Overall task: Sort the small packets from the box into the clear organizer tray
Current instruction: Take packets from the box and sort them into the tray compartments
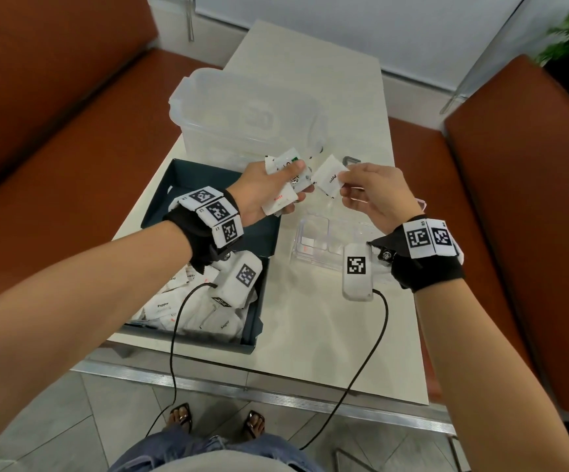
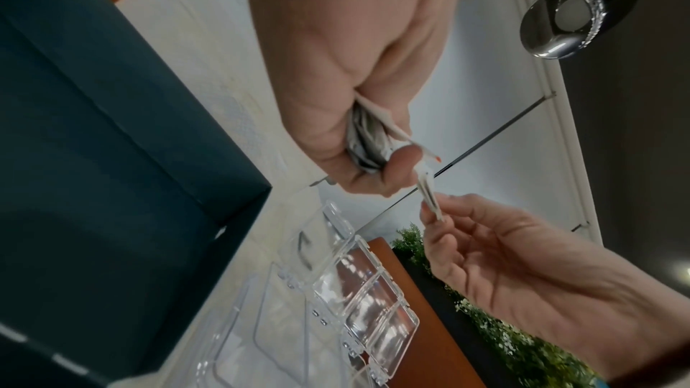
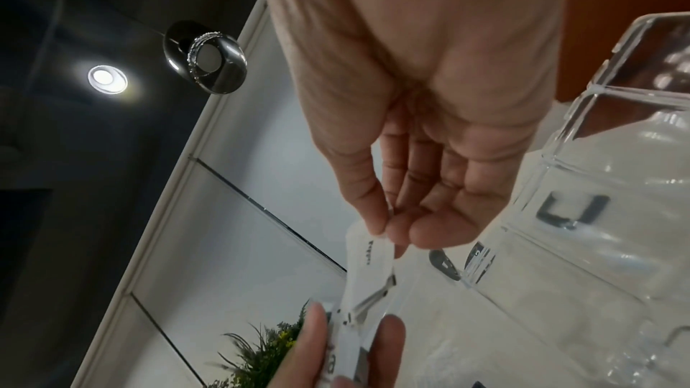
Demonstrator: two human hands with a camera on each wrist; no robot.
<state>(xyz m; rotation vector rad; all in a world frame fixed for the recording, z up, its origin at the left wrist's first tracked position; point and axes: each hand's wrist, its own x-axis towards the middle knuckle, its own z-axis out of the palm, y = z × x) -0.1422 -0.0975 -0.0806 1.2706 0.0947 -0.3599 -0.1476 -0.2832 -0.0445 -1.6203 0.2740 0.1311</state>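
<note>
The small packets (image 1: pixel 204 311) mostly lie heaped in the dark box (image 1: pixel 187 172) at the lower left of the head view. A fanned bunch (image 1: pixel 286 178) is clamped in the grip of the left hand (image 1: pixel 262 195), thumb pressed over the top, near the middle of the frame. The right hand (image 1: pixel 371 195) pinches a single pepper packet (image 1: pixel 329 177) by its lower edge between thumb and fingertips (image 3: pixel 377 217), holding it just beside the bunch. From the wrist views I cannot tell whether the packet is fully clear of the bunch.

The clear organizer tray (image 1: pixel 313 247) sits on the worktop (image 1: pixel 310 335) directly below the right hand, at the centre right of the frame. At least one packet, with red print, seems to lie in one of its compartments.

By my judgement, the step in hand is drawing one packet off the held bunch. The next move calls for reading its label, then lowering it into the matching compartment and letting go. The left hand needs to keep its clamp firm, since the thin packets could slip.
</note>
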